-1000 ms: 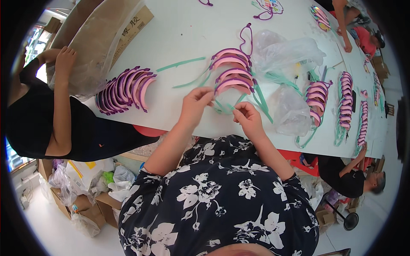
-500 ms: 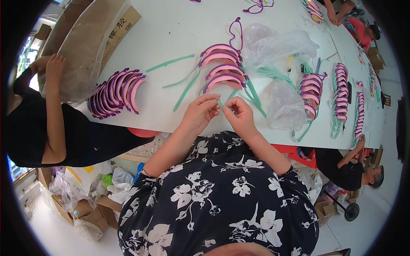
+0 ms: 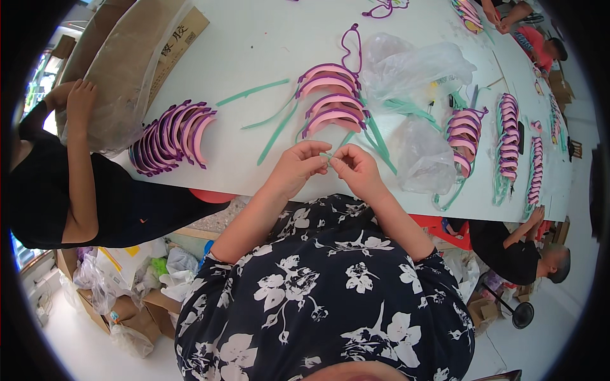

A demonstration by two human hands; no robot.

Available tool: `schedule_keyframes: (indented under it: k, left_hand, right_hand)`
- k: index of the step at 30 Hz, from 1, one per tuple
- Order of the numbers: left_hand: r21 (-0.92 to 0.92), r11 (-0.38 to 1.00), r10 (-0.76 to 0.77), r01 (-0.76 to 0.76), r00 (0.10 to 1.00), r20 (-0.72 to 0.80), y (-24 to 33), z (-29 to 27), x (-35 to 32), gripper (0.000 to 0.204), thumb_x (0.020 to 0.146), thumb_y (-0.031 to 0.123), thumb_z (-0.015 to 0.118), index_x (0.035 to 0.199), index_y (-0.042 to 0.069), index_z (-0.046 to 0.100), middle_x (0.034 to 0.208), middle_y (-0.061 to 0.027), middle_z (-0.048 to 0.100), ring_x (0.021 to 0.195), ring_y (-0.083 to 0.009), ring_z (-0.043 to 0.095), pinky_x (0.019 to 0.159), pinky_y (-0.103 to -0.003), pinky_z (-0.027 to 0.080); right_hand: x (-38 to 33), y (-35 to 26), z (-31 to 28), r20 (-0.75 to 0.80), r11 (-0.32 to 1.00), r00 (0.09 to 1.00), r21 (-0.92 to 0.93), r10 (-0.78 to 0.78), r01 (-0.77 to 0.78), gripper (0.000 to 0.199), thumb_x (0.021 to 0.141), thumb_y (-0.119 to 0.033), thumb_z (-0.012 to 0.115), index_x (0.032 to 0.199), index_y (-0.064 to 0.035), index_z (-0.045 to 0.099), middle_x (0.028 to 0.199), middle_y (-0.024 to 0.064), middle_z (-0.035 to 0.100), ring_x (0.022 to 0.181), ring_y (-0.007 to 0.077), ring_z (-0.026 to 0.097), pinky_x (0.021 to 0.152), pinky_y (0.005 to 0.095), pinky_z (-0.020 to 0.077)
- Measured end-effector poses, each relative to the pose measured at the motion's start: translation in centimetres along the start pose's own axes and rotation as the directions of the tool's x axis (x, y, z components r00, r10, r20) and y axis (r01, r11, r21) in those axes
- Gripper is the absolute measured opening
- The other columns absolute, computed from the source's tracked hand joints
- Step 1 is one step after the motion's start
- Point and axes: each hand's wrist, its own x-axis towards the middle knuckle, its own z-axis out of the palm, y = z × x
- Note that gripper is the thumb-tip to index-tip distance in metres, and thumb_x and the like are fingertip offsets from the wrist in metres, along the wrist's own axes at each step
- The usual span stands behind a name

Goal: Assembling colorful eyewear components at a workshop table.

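Fingertip to fingertip, my left hand (image 3: pixel 297 167) and my right hand (image 3: pixel 358 171) pinch a thin pale-green strap (image 3: pixel 327 156) near the table's front edge. Only a small bit of it shows between the fingers; the rest is hidden. Just beyond the hands lies a stack of curved purple frames with pink linings (image 3: pixel 335 117). Loose green straps (image 3: pixel 277 135) fan out from both sides of that stack. A single purple eyeglass-shaped rim (image 3: pixel 351 47) rests at its far end.
To the left are another row of purple-pink frames (image 3: pixel 176 136) and a large carton with plastic (image 3: pixel 127 70), beside a person in black. Clear plastic bags (image 3: pixel 419 70) lie right of the stack. More frame rows (image 3: pixel 507 136) stretch along the right, where other people sit.
My hands have drawn slightly closer together, both still pinching the green strap. The stacks on the table stay where they were.
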Motion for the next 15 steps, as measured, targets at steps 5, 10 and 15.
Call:
schedule_keyframes:
  k: [5, 10, 15]
  left_hand:
    - [0.157, 0.988, -0.006, 0.018, 0.997, -0.076, 0.1, -0.1, 0.2, 0.023, 0.086, 0.005, 0.065, 0.108, -0.001, 0.064, 0.087, -0.0055, 0.064, 0.077, -0.0128, 0.061, 0.070, -0.024, 0.050]
    - [0.389, 0.921, 0.037, 0.030, 0.986, -0.164, 0.3, 0.9, -0.1, 0.014, 0.086, 0.010, 0.068, 0.097, 0.001, 0.066, 0.086, -0.0033, 0.065, 0.075, -0.0111, 0.059, 0.068, -0.024, 0.048]
    - [0.349, 0.936, 0.119, -0.045, 0.974, -0.194, -0.7, 1.1, -0.2, 0.013, 0.088, 0.014, 0.067, 0.093, 0.002, 0.065, 0.084, -0.0023, 0.064, 0.073, -0.0104, 0.057, 0.068, -0.023, 0.045]
  right_hand:
    - [0.2, -0.8, -0.5, 0.015, 0.921, 0.980, -0.339, -0.198, 0.191, 0.017, 0.084, -0.013, 0.069, 0.095, -0.0044, 0.060, 0.079, 0.0018, 0.059, 0.059, 0.0081, 0.050, 0.055, 0.0239, 0.0415]
    - [0.4, -1.6, -0.1, 0.062, 0.747, 0.913, -0.554, -0.403, 0.367, 0.024, 0.079, -0.013, 0.072, 0.099, -0.0056, 0.063, 0.084, 0.0080, 0.063, 0.058, 0.0159, 0.056, 0.054, 0.0286, 0.0459]
    - [0.4, -1.2, 0.1, 0.060, 0.728, 0.889, -0.551, -0.453, 0.408, 0.023, 0.078, -0.014, 0.074, 0.099, -0.0057, 0.065, 0.083, 0.0081, 0.065, 0.058, 0.0164, 0.058, 0.053, 0.0277, 0.0460]
